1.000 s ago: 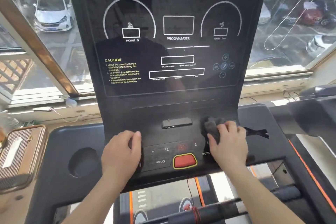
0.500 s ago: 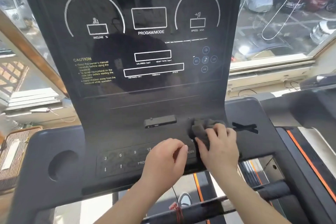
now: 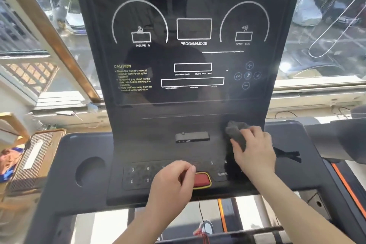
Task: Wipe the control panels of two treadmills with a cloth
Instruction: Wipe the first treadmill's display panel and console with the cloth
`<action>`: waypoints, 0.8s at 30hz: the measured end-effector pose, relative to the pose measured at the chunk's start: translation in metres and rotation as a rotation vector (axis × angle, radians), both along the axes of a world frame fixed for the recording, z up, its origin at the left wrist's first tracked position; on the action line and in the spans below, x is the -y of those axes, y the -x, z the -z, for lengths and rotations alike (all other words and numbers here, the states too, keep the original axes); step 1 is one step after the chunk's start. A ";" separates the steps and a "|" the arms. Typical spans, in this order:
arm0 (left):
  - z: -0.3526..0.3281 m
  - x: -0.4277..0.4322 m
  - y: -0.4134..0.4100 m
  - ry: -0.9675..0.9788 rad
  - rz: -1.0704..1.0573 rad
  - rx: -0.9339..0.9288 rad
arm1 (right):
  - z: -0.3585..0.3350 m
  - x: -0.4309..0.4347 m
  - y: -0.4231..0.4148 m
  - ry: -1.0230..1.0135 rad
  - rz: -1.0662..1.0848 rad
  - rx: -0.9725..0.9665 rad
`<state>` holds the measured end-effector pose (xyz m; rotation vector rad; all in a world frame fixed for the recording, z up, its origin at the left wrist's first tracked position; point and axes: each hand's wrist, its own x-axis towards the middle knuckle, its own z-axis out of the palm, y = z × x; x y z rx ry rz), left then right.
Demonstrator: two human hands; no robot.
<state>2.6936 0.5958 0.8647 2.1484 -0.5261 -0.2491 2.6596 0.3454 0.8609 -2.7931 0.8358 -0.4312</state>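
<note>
While my right grip [image 3: 255, 150] holds the dark cloth [image 3: 236, 134] bunched under curled fingers against the lower right of the control panel [image 3: 194, 121], my left grip [image 3: 172, 182] rests curled on nothing I can see, just beside the red button [image 3: 203, 179]. The cloth looks soft, light and limp, so I judge it handles best wadded in the palm and pressed flat, not pinched by a corner.
</note>
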 end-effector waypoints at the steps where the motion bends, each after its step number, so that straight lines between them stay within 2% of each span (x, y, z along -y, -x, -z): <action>1: 0.000 -0.002 0.000 0.007 -0.009 -0.002 | -0.002 -0.001 0.001 0.046 -0.121 -0.026; 3: 0.001 -0.004 -0.001 0.021 -0.016 0.003 | -0.009 0.000 -0.001 0.127 -0.288 -0.073; 9: 0.001 -0.012 -0.002 0.065 -0.031 0.001 | -0.034 -0.018 -0.037 0.076 -0.368 0.040; 16: 0.003 -0.029 -0.002 0.074 -0.105 -0.017 | -0.025 -0.088 -0.067 0.155 -0.513 0.050; 20: 0.001 -0.052 -0.005 0.101 -0.220 -0.016 | -0.028 -0.142 -0.092 0.097 -0.550 0.033; 24: -0.013 -0.093 -0.020 0.170 -0.465 0.001 | -0.027 -0.195 -0.101 -0.033 -0.682 -0.058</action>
